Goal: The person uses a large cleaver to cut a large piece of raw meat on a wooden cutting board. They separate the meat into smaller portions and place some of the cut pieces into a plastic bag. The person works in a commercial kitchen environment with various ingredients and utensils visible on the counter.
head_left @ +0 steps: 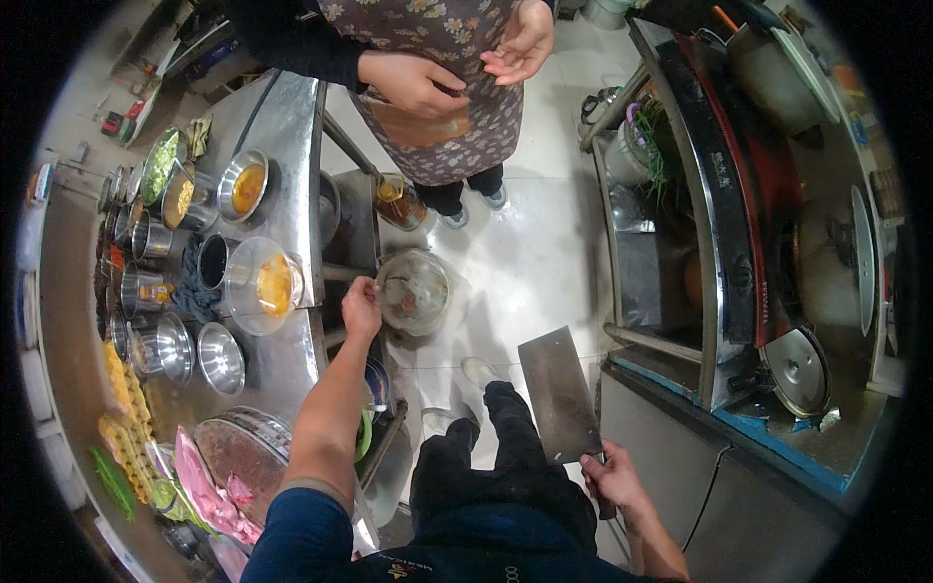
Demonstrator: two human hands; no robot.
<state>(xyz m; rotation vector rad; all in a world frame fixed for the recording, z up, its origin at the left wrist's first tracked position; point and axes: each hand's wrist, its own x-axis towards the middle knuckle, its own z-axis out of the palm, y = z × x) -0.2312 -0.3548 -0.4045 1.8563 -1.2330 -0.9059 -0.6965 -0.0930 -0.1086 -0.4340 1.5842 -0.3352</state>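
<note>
My right hand [614,474] grips the handle of a broad Chinese cleaver [560,397], its blade pointing away from me above the floor. My left hand [362,309] reaches past the counter edge with fingers curled together. It appears beside the rim of a bin [415,291] lined with clear plastic; whether it pinches something small or the liner is unclear. On the counter to my left lies a round wooden chopping block [240,448] with a metal band. A long piece of raw pink meat [200,474] rests against it, and a smaller meat piece [239,488] sits on the block.
A person in a floral apron [452,138] stands ahead, both hands raised at the waist. The steel counter [291,138] holds several bowls, including a clear bowl [244,288] with yellow contents, and egg trays [127,423]. A stove [736,189] stands right; an oil jug [399,204] is on the floor.
</note>
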